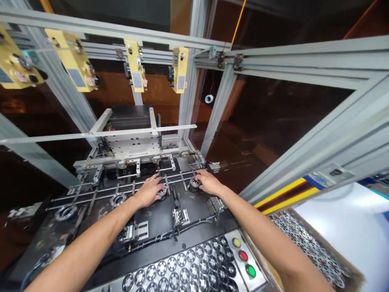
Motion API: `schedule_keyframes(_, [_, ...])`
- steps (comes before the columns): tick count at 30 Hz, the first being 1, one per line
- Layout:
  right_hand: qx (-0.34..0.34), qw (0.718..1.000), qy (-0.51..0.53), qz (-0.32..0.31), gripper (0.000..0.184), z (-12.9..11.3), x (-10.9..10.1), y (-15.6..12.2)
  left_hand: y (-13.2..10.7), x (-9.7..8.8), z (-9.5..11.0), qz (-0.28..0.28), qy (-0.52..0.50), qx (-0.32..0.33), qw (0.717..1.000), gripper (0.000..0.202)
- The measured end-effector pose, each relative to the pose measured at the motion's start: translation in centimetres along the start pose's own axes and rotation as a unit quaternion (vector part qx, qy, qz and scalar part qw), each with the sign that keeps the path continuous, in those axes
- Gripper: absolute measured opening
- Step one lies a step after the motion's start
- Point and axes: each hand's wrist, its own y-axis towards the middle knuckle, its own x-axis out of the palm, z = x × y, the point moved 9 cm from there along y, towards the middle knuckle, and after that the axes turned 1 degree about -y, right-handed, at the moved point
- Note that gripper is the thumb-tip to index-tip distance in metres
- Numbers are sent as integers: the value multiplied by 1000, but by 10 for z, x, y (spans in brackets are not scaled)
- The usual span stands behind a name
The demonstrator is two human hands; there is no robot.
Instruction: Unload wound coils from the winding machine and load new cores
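My left hand (pixel 148 192) reaches over the black machine bed, its fingers and thumb curved round a round part (pixel 162 192) seated in a metal ring holder. Farther right, my right hand (pixel 209 182) has its fingers on a similar round part (pixel 195 183) with a dark rim and a coppery centre. The fingers partly cover both parts. To the left, two more metal ring holders, one nearer (pixel 118 199) and one farther left (pixel 66 212), stand on the same bed.
A tray of black, wheel-like parts (pixel 181 259) lies in front, beside yellow, red and green buttons (pixel 243 255). Several yellow units (pixel 180 69) hang from the aluminium frame above. Metal rings fill a box (pixel 310 247) at the right. Rods and clamps (pixel 181 217) cross the bed.
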Motion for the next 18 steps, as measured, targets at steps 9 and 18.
schedule_keyframes(9, [-8, 999, -21, -36, 32, -3, 4, 7, 6, 3, -8, -17, 5, -22, 1000, 34])
schedule_keyframes(18, [-14, 998, -13, -54, 30, 3, 13, 12, 7, 22, -8, -85, -12, -16, 996, 44])
